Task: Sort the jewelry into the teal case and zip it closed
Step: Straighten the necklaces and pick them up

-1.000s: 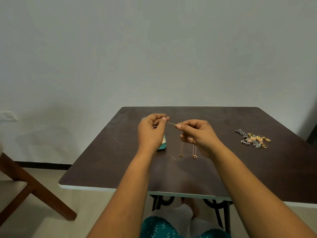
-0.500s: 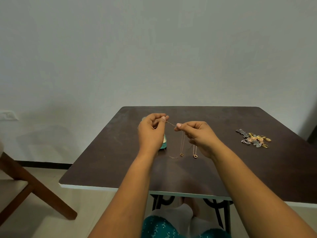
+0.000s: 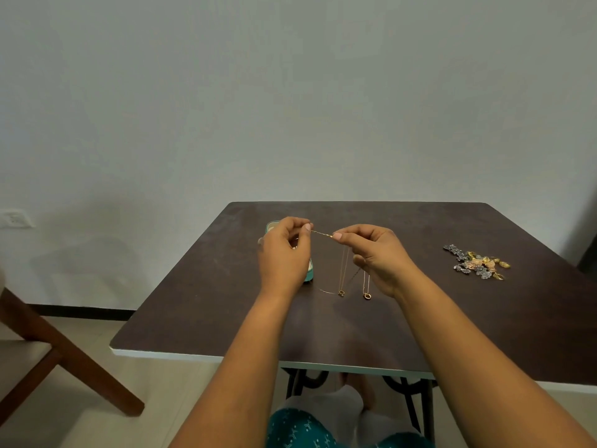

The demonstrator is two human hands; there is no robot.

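A thin gold necklace chain (image 3: 323, 234) is stretched between my two hands above the dark table (image 3: 420, 318). My left hand (image 3: 284, 253) pinches one end and my right hand (image 3: 378, 257) pinches the other. Loops of chain hang down from the right hand, with two small ring pendants (image 3: 367, 296) touching or just above the tabletop. The teal case (image 3: 309, 273) lies behind my left hand, mostly hidden; only its edges show. A pile of gold and silver jewelry (image 3: 476, 262) lies on the table's right side.
A wooden chair (image 3: 48, 347) stands at the left of the table. A grey wall rises behind it. The table's near edge is white, with black metal legs (image 3: 420, 402) and my knees below.
My hands shifted slightly and my right hand moved a little away, so the chain between the fingertips looks a bit more taut. The hanging pendants swung slightly.
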